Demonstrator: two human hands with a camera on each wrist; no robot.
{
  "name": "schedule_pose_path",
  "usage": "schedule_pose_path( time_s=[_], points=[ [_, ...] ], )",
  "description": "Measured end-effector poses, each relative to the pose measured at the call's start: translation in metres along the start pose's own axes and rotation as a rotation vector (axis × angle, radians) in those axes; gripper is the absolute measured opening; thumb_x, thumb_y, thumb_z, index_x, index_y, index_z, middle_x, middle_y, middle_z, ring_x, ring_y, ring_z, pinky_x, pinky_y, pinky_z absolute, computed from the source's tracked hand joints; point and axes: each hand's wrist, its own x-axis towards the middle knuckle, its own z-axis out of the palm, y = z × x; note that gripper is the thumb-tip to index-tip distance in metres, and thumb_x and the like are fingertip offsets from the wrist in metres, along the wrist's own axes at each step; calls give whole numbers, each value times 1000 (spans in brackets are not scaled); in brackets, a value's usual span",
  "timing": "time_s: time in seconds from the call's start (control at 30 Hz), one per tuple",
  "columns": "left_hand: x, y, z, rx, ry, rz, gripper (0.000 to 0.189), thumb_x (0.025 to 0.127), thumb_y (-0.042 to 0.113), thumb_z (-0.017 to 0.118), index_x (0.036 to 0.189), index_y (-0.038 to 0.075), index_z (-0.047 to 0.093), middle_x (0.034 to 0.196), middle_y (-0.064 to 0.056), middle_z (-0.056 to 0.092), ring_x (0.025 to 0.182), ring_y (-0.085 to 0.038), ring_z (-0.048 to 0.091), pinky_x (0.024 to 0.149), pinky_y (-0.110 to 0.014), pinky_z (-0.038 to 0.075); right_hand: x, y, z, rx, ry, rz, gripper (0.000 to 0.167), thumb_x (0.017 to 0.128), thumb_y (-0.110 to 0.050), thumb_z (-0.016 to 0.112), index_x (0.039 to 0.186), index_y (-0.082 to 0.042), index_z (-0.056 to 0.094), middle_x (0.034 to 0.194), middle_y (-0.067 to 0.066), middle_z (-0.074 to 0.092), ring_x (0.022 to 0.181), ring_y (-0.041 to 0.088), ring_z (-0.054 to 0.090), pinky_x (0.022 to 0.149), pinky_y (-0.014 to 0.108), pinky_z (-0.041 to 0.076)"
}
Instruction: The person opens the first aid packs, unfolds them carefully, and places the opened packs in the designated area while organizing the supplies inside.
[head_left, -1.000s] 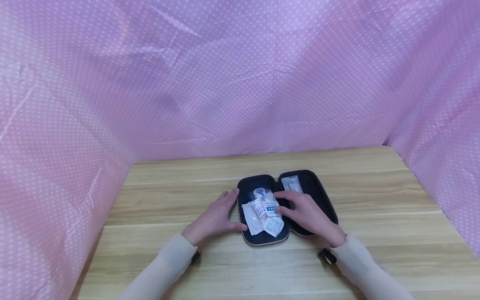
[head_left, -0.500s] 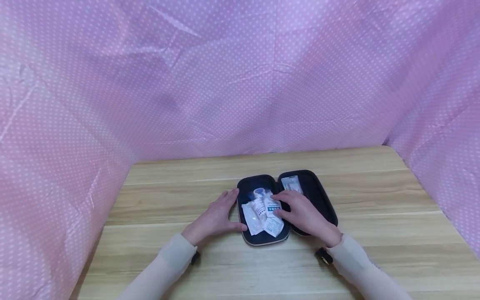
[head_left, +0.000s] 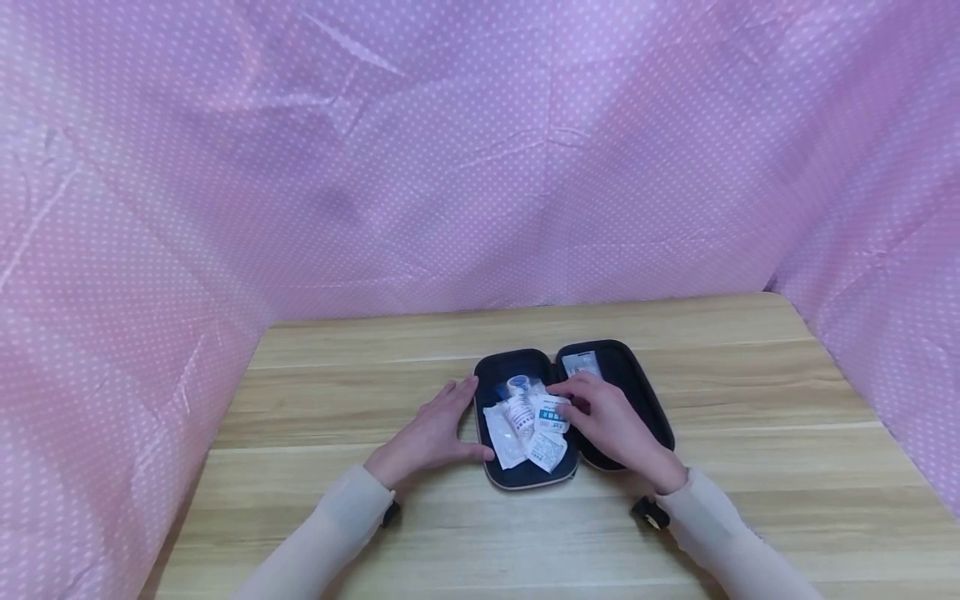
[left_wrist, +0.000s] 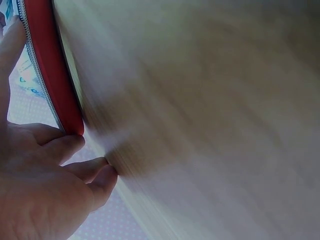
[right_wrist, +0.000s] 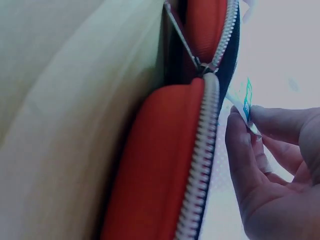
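Note:
A zip case (head_left: 513, 364) lies unfolded on the table, black inside, its red shell (right_wrist: 155, 160) and silver zip showing in the wrist views. My left hand (head_left: 427, 435) rests against its left rim with thumb and fingers spread. My right hand (head_left: 611, 427) pinches a small white packet (head_left: 550, 414) with a teal band between thumb and fingers, over the case's left half. Around it lie a white wrapped pouch (head_left: 504, 437), a roll in clear wrap (head_left: 518, 385) and another printed packet (head_left: 547, 451).
A flat clear-and-white packet (head_left: 581, 363) sits in the right half of the case, partly behind my right hand. The wooden table (head_left: 337, 375) runs back to a pink dotted cloth (head_left: 480, 167). A zip puller (right_wrist: 181, 35) hangs at the case's edge.
My right hand has taken hold of the teal-banded packet, which has shifted slightly to the right and turned. My left hand has stayed at the rim.

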Motion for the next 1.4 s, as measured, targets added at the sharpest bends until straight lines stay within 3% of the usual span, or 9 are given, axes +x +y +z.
schedule_pose_path(
  time_s=[0.43,0.77,1.4],
  points=[
    [1,0,1,7,0,6,119,77,56,87,165,8,24,170,-9,27,155,-39,20,120,-63,26,-7,6,-16,35,81,38,26,95,-3,73,119,-9,76,112,4,68,95,19,68,81,37,60],
    [0,0,1,3,1,0,118,77,56,87,165,9,25,169,-10,27,156,-40,20,120,-63,25,-14,18,-27,40,138,32,25,93,0,74,117,-8,77,103,2,68,82,17,56,69,24,49],
    [1,0,2,5,-1,-11,118,77,57,87,165,9,25,168,-13,29,156,-39,19,120,-63,25,-33,33,-51,14,147,108,24,99,-6,70,122,-6,74,107,7,69,88,20,58,74,24,50]
  ],
)
